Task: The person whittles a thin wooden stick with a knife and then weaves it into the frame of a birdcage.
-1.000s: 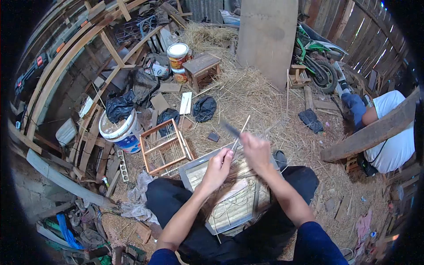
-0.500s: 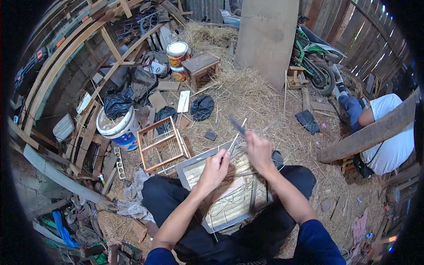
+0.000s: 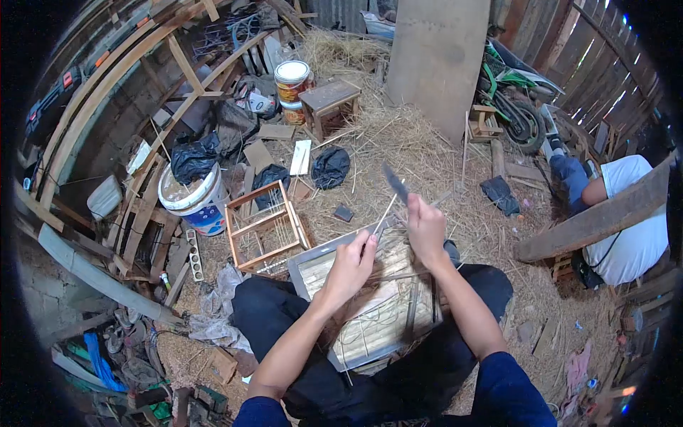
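Shifted outward since the earlier frame, the knife — gripped in the right hand — angles near the thin stick, pinched by the left hand above the far side of the slatted tray, a wooden rack at its left.

a dark knife tilts upward near a slanted, thin pale stick.

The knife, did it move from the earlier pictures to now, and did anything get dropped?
The knife and right hand moved a little to the right, and the blade now points more steeply forward. Nothing was grabbed or let go: the left hand still holds the thin stick. The wooden frame stayed put.
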Available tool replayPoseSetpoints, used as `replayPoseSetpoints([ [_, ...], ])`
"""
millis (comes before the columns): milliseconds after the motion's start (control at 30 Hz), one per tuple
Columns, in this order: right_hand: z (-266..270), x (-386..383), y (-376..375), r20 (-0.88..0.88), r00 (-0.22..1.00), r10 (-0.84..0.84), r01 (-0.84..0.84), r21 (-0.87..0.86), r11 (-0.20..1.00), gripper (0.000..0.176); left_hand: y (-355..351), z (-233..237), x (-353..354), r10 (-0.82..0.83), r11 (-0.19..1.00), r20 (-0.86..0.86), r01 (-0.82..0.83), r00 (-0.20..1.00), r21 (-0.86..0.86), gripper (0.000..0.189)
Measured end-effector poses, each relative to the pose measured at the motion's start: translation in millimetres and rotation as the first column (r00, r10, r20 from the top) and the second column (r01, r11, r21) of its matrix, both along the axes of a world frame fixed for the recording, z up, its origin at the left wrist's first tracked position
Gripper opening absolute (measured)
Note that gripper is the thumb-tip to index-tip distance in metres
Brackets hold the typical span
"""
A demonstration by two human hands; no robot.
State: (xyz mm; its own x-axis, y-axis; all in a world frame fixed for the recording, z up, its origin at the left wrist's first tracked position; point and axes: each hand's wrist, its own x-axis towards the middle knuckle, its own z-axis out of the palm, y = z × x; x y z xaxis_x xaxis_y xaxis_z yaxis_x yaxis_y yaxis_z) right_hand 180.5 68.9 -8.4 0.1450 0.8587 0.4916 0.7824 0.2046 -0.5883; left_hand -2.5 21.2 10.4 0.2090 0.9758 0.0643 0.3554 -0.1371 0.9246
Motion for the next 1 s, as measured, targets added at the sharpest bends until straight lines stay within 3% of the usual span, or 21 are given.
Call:
replayPoseSetpoints([
  [33,-1,3,1,-0.017,1.0,0.012,-0.011,0.052,0.999,0.029,0,0,2,-0.003,1.0,0.004,0.003,1.0,-0.002,0.028],
  [167,-7,-21,-20,0.18,0.969,0.167,-0.186,0.091,0.978,0.039,6,3,4,0.016,1.0,0.017,-0.017,1.0,0.026,0.028],
  [300,-2,-4,13,0.047,0.999,-0.003,0.003,-0.017,1.0,0.037,6,0,4,0.007,1.0,0.004,-0.007,1.0,0.01,0.027],
  [400,-9,-9,-2,0.223,0.975,0.01,-0.016,0.025,1.0,0.034,5,-10,4,0.004,0.999,-0.017,-0.004,1.0,0.035,0.027],
  [433,-20,-15,-3,0.31,0.947,0.081,-0.139,0.169,0.976,0.029,7,-9,4,0.014,0.999,-0.017,-0.013,1.0,0.031,0.027],
  [533,-23,-13,12,0.286,0.952,0.112,-0.173,0.199,0.965,0.025,10,-7,1,0.013,0.999,-0.031,-0.012,0.999,0.035,0.026],
  [567,-15,-8,19,0.17,0.985,0.006,-0.032,0.152,0.988,0.028,9,-9,2,0.006,0.999,-0.03,-0.005,1.0,0.049,0.026],
  [667,-14,1,17,0.212,0.975,-0.064,0.049,0.073,0.996,0.03,7,-15,2,-0.011,0.996,-0.048,0.015,0.999,0.093,0.026],
  [800,-27,-15,-2,0.221,0.969,0.106,-0.131,0.104,0.986,0.035,9,-15,0,-0.009,0.998,-0.053,0.012,0.999,0.062,0.026],
  [933,-16,7,18,0.167,0.985,-0.038,0.027,0.07,0.997,0.032,6,-10,0,-0.026,0.999,-0.087,0.03,0.996,0.044,0.025],
  [1000,-20,1,-1,0.147,0.988,0.045,-0.046,0.007,0.999,0.032,4,-11,1,-0.04,0.999,-0.067,0.042,0.997,0.033,0.024],
])
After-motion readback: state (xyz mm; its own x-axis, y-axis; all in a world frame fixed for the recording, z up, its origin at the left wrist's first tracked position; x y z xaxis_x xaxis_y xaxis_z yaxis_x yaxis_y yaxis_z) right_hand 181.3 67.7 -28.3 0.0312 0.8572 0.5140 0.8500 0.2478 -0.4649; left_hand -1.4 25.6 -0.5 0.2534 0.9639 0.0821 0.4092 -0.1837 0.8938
